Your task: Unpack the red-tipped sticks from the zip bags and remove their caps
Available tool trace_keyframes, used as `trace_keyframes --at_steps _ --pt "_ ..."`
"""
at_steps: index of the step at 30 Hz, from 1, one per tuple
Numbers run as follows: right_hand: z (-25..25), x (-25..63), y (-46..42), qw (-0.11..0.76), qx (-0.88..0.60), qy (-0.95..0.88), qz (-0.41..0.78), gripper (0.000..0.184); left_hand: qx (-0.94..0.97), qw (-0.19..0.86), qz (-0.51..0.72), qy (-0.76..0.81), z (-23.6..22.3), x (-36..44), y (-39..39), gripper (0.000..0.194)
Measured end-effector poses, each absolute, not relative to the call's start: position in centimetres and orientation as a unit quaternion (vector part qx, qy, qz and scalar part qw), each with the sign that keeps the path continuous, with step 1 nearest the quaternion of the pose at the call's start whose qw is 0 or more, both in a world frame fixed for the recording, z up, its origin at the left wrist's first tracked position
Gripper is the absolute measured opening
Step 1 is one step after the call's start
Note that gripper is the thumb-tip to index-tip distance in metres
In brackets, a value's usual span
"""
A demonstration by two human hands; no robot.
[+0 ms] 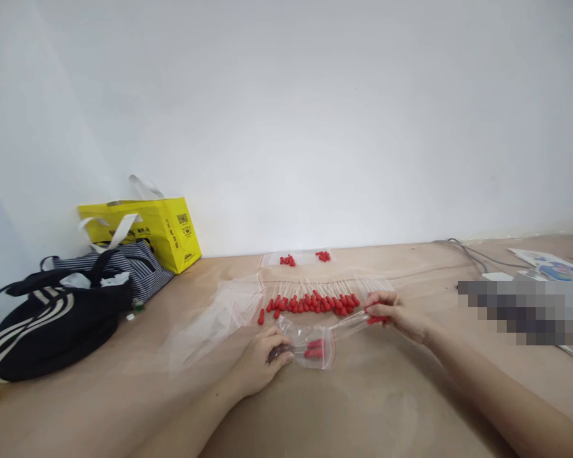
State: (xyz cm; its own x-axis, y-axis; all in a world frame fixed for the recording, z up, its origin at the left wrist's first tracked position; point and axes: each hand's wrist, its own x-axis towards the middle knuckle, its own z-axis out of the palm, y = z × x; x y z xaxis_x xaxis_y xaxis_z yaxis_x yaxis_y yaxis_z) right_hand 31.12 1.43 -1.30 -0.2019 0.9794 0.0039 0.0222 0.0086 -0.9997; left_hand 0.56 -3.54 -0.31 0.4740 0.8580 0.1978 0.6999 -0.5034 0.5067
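My left hand (pixel 263 359) is closed around the end of a clear zip bag (pixel 327 357) whose red-edged mouth points right. Red bulbs (pixel 314 348) show inside the bag. To the right, my right hand (pixel 397 316) pinches several droppers with red bulbs (pixel 375 313), their clear tubes slanting down-left toward the bag's mouth. Just beyond both hands lies a row of red-bulbed droppers (pixel 315 303), thin pale tubes pointing away from me. Left of the row, flat clear zip bags (pixel 219 318) lie in an overlapping pile.
At the back, more red bulbs (pixel 288 261) lie on or in clear plastic. A yellow bag (pixel 184 235), a striped bag (pixel 146 270) and a black bag (pixel 52 331) stand left. Cables (pixel 472 254), papers (pixel 554 267) and a blurred-out object (pixel 516 312) are at the right.
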Motion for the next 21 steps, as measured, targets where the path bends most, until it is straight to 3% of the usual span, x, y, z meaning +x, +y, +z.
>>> trace_keyframes --at_steps 4,7,15,21 --pt "-1.2 33.3 2.7 0.576 -0.493 -0.512 0.404 0.025 0.839 0.18 0.213 0.467 -0.1 0.6 -3.6 0.014" --pt "-1.7 33.0 3.5 0.616 -0.539 -0.507 0.269 0.026 0.842 0.179 0.219 0.459 -0.2 0.5 -3.6 0.013" --pt "-3.6 29.6 5.2 0.536 -0.588 -0.6 0.078 0.017 0.845 0.182 0.224 0.451 -0.8 0.2 -3.3 0.014" --pt "-4.2 28.3 4.7 0.458 -0.588 -0.667 0.024 0.022 0.845 0.186 0.215 0.453 -0.7 0.3 -3.3 0.015"
